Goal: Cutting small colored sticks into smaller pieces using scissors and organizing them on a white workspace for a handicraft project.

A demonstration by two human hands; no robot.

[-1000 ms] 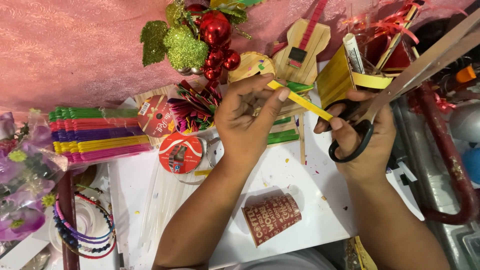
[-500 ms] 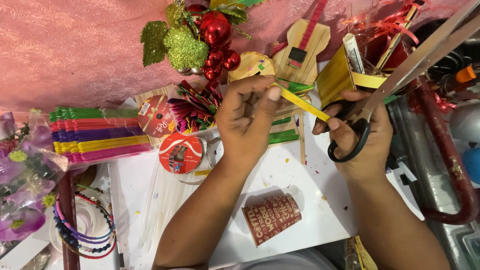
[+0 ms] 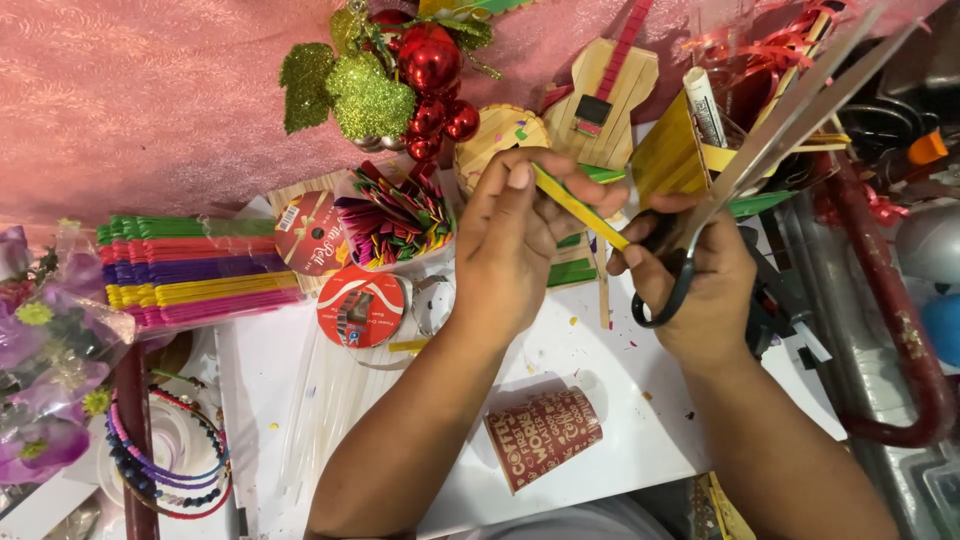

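Trimming a yellow craft stick (image 3: 580, 208) with scissors (image 3: 760, 150).
Left hand (image 3: 515, 240) pinches the stick; right hand (image 3: 700, 280) grips the scissor handles, blades nearly together; next, probably seating it between the blades.

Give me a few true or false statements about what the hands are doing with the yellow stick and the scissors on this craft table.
1. The left hand holds a yellow craft stick. True.
2. The right hand holds a glue gun. False: it holds scissors with black handles.
3. The scissor blades are spread apart. True.
4. The paper cup stands upright. False: it lies on its side on the white board.
5. The red baubles lie at the near edge by the elbows. False: they lie at the far side, on the pink cloth.
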